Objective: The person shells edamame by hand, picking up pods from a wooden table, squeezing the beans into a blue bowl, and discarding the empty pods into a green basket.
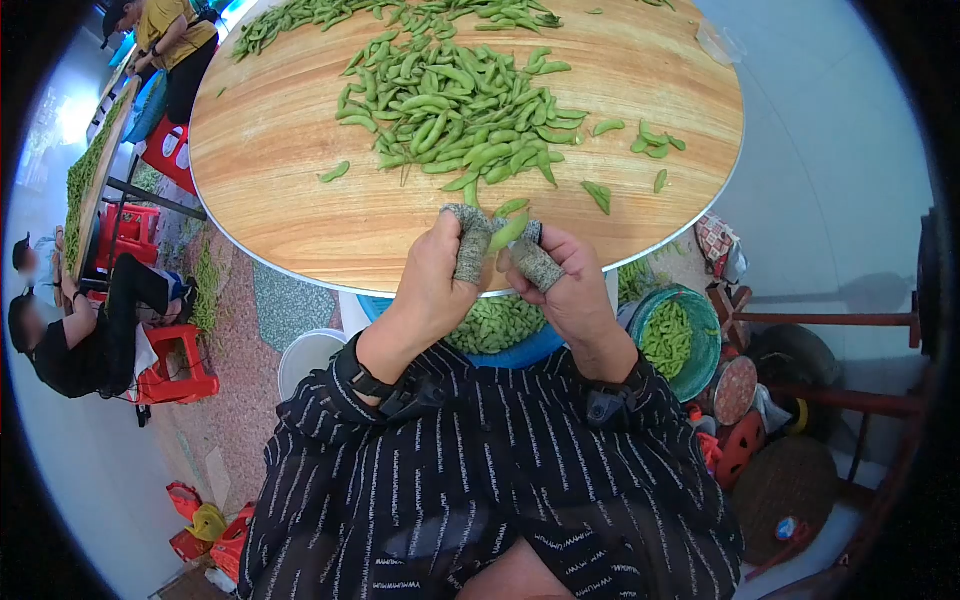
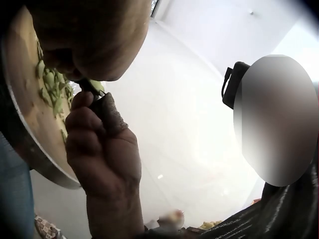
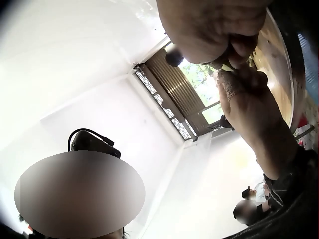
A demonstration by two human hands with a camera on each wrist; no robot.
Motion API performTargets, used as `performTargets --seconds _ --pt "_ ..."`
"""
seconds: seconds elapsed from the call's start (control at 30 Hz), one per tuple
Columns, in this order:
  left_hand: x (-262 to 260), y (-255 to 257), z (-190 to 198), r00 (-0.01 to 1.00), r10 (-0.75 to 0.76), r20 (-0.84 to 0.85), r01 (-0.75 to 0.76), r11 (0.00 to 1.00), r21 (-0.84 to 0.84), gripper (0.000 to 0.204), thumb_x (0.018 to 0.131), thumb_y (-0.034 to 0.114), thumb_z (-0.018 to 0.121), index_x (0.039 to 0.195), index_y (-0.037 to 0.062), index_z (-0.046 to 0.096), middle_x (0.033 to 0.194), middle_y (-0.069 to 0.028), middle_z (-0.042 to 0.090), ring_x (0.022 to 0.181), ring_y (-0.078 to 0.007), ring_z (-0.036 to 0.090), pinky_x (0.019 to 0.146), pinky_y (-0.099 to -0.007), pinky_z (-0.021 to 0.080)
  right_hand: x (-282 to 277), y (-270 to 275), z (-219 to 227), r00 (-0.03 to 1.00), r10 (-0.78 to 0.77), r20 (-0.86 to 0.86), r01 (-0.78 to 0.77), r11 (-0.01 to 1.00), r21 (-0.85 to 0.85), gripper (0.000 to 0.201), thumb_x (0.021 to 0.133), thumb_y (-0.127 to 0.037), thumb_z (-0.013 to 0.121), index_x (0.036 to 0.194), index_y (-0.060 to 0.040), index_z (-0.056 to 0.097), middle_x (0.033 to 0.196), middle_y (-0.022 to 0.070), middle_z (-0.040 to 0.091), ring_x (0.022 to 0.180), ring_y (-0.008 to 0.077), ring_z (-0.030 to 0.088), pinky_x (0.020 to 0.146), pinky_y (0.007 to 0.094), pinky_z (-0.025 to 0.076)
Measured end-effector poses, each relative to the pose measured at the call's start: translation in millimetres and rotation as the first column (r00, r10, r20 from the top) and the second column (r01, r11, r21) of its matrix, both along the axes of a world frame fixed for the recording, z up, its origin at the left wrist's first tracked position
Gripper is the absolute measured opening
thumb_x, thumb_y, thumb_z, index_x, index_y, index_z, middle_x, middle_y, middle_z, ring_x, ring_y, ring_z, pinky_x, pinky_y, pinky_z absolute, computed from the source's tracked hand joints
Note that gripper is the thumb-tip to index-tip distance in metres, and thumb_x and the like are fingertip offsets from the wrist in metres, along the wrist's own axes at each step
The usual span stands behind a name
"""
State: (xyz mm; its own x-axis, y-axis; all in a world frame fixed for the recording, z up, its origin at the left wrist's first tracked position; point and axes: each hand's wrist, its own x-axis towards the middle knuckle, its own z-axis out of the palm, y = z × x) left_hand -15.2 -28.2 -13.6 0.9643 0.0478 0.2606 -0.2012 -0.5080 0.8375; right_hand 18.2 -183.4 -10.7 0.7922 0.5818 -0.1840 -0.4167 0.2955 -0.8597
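Note:
Over the near edge of the round wooden table (image 1: 300,215), my two hands meet at a green soybean pod (image 1: 510,231). My left hand (image 1: 437,268) has its fingers curled in, with a grey knitted cover on the thumb, and pinches at the pod's left side. From the other side my right hand (image 1: 572,290) pinches the pod between its grey-covered thumb and fingers. Another pod (image 1: 512,207) shows just beyond the fingertips. In the left wrist view, the right hand (image 2: 104,144) grips close under the left. Just past the hands lies a heap of pods (image 1: 450,105).
Below the table edge, a blue basin (image 1: 520,355) holds shelled beans (image 1: 497,325). A green bucket (image 1: 705,345) of pods stands at the right, a white bucket (image 1: 310,355) at the left. Loose pods (image 1: 655,140) lie on the table's right. Other people sit at a table (image 1: 100,190) far left.

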Motion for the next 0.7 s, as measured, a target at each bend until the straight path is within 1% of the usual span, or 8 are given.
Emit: performTargets --seconds 0.03,0.1,0.23,0.3,0.33,0.43,0.5,0.7 --pt "0 -1 2 1.000 0.000 0.000 0.000 1.000 -0.001 0.012 0.083 0.004 0.045 0.094 0.0000 0.050 0.081 -0.0098 0.058 0.077 -0.0192 0.058 0.068 -0.0277 0.044 -1 1 1 1.000 -0.022 -0.008 0.022 1.000 -0.011 0.021 0.083 -0.004 0.050 0.103 -0.0042 0.056 0.081 -0.0028 0.058 0.064 0.0008 0.050 0.053 0.0119 0.038" --pt "-1 -4 4 0.999 -0.010 0.053 0.014 0.998 -0.067 0.026 0.067 -0.005 0.051 0.092 -0.0003 0.044 0.077 -0.0197 0.054 0.074 -0.0385 0.053 0.063 -0.0363 0.042 -2 4 2 0.999 -0.048 0.024 0.048 0.999 -0.002 0.022 0.082 -0.003 0.050 0.103 -0.0036 0.056 0.080 -0.0023 0.058 0.065 0.0013 0.050 0.055 0.0127 0.039" --pt "-3 -5 0 1.000 -0.003 0.028 0.005 0.995 -0.101 0.030 0.067 -0.005 0.051 0.096 -0.0003 0.045 0.079 -0.0186 0.055 0.076 -0.0373 0.054 0.064 -0.0349 0.043 -1 11 -13 0.984 -0.109 0.141 0.115 0.993 -0.030 0.021 0.080 0.002 0.049 0.099 -0.0019 0.057 0.078 -0.0011 0.058 0.067 0.0026 0.051 0.057 0.0147 0.040" --pt "-3 -2 -1 0.999 -0.031 -0.027 0.028 0.994 -0.102 0.014 0.080 0.005 0.050 0.093 -0.0001 0.048 0.080 -0.0125 0.057 0.076 -0.0222 0.058 0.066 -0.0289 0.044 1 7 -15 0.986 -0.102 0.132 0.104 0.994 -0.012 0.020 0.080 0.003 0.048 0.097 -0.0016 0.058 0.078 -0.0010 0.058 0.066 0.0028 0.050 0.056 0.0151 0.039" --pt "-3 -1 2 0.999 -0.031 -0.026 0.028 0.994 -0.102 0.014 0.080 0.005 0.050 0.093 -0.0001 0.048 0.080 -0.0125 0.057 0.076 -0.0222 0.058 0.066 -0.0289 0.044 2 5 -15 0.989 -0.088 0.123 0.088 0.996 0.005 0.019 0.079 0.004 0.048 0.095 -0.0013 0.058 0.077 -0.0009 0.058 0.066 0.0029 0.050 0.055 0.0155 0.038" --pt "-6 1 10 0.998 -0.068 0.012 0.066 0.989 0.130 0.029 0.070 0.003 0.058 0.096 -0.0025 0.046 0.077 -0.0175 0.055 0.074 -0.0349 0.055 0.063 -0.0370 0.044 0 6 4 0.985 -0.128 0.118 0.130 0.992 -0.008 0.016 0.079 0.003 0.049 0.091 -0.0012 0.058 0.077 -0.0014 0.057 0.063 0.0025 0.047 0.054 0.0156 0.036" --pt "-2 6 12 0.961 -0.167 0.220 0.001 0.799 0.601 0.028 0.069 0.008 0.060 0.092 -0.0034 0.048 0.076 -0.0168 0.055 0.071 -0.0334 0.055 0.060 -0.0385 0.044 4 3 -4 0.991 -0.081 0.103 0.080 0.997 0.011 0.014 0.080 0.001 0.050 0.091 -0.0013 0.058 0.077 -0.0018 0.056 0.064 0.0023 0.047 0.055 0.0155 0.036" --pt "-4 10 -2 0.930 -0.195 0.310 0.032 0.887 0.462 0.022 0.068 0.007 0.059 0.085 -0.0014 0.050 0.069 -0.0153 0.055 0.063 -0.0321 0.056 0.054 -0.0381 0.043 4 1 -9 0.995 0.013 0.098 -0.019 0.998 0.058 0.012 0.081 -0.003 0.053 0.091 -0.0017 0.057 0.077 -0.0030 0.055 0.065 0.0020 0.046 0.057 0.0152 0.037"
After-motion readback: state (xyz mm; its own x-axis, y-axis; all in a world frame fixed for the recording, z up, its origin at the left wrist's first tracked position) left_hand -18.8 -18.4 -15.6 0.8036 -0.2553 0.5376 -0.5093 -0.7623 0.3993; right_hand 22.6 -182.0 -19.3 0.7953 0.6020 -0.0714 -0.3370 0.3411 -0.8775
